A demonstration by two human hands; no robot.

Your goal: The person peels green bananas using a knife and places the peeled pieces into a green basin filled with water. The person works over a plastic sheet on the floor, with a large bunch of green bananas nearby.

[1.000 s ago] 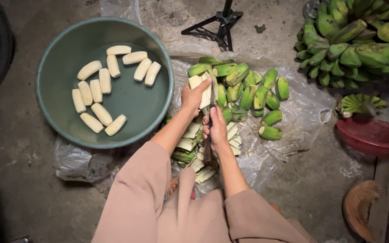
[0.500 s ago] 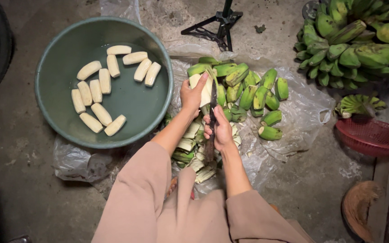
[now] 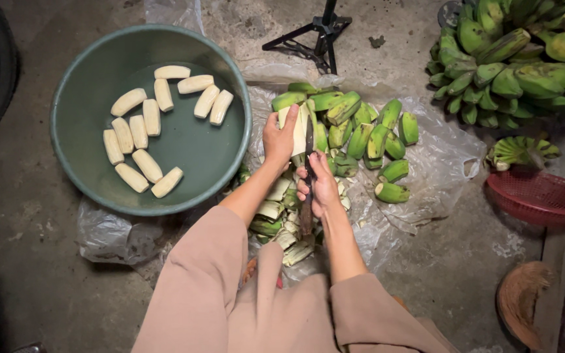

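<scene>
The left hand point(image 3: 280, 137) grips a half-peeled banana point(image 3: 297, 127) above the peel heap point(image 3: 282, 222); the right hand point(image 3: 320, 185) closes on a knife point(image 3: 308, 170), its handle mostly hidden, just right of the green basin point(image 3: 237, 98).

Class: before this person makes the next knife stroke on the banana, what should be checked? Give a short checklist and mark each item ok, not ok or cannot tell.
1. Left hand grips the half-peeled banana firmly: ok.
2. Right hand holds the knife: ok.
3. Left fingers out of the blade's path: cannot tell, the blade lies close beside them.
4. Green basin has room for another peeled banana: ok.
5. Unpeeled green bananas lie on the plastic sheet close to the hands: ok.
6. Peel scraps crowd the wrists: not ok.
</scene>
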